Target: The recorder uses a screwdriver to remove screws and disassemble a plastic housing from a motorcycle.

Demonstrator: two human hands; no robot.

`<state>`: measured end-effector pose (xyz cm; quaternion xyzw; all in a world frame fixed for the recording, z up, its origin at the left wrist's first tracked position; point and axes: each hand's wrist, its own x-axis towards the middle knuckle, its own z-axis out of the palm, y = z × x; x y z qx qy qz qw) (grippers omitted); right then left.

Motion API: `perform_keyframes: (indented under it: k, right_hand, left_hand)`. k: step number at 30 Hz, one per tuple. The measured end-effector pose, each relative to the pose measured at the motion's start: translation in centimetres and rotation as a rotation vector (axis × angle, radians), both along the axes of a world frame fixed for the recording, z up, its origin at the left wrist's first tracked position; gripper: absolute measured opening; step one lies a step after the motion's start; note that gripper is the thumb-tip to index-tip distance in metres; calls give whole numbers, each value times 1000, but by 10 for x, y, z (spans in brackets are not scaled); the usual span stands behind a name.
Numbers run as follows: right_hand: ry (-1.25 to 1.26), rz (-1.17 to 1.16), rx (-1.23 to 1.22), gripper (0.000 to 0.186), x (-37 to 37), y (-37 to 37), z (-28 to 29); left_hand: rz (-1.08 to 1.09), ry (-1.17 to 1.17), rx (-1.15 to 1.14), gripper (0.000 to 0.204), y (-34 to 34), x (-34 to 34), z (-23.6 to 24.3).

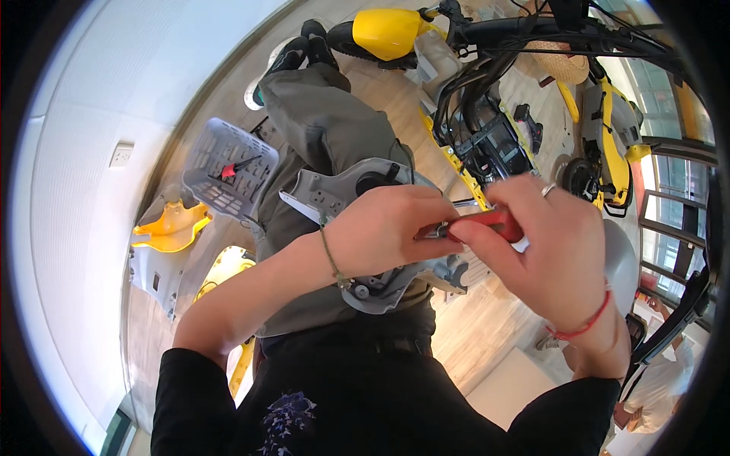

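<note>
A grey moulded plastic cover [374, 298] rests across my lap, with a dark round part on its inner face. Above it my hands meet, fingertips close together. My right hand [559, 254] is closed round a red-handled tool [498, 220]; its kind is mostly hidden by the fingers. My left hand [384, 232] pinches a small metal piece [439, 230] at the end of the red tool. Whether that piece belongs to the tool, I cannot tell. Near the right fingers a thin metal shaft [464, 203] shows.
Left of my legs stands a grey plastic basket [217, 201] with a red item inside. Yellow and grey panels [173, 228] lie beside it. A partly stripped yellow vehicle frame [487, 144] stands ahead right, another yellow vehicle [612, 144] beyond. A person [660, 380] is at the lower right.
</note>
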<state>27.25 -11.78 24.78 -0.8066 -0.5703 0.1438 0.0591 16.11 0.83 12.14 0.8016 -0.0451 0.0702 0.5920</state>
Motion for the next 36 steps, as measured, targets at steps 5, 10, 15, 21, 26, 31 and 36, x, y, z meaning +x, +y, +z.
perform_keyframes:
  k: [5,10,15,21,26,31,36]
  right_hand:
    - [42,195,182,19,6,2,3]
    - [-122,30,15,21,2,-7,-3]
    - [71,67,138,25,2,5,5]
    - [-168,153,-3,19,5,-3,5]
    - [-173,93,-21,16,-1,-1,-6]
    - [175,136,175,24,5,8,6]
    - [5,22,99,28,-1,-2,-1]
  left_hand:
    - [-1,-26,29,20,3,0,-6]
    - [16,21,-70,25,-4,-2,-4]
    - [41,1,-26,30,-2,-1,-3]
    - [74,-8,-39,30,-5,-5,-9]
    - [35,43,-21,25,-9,-1,-6]
    - [65,-18,54,33,0,-7,-6]
    - [83,71,22,29,-8,-8,-3]
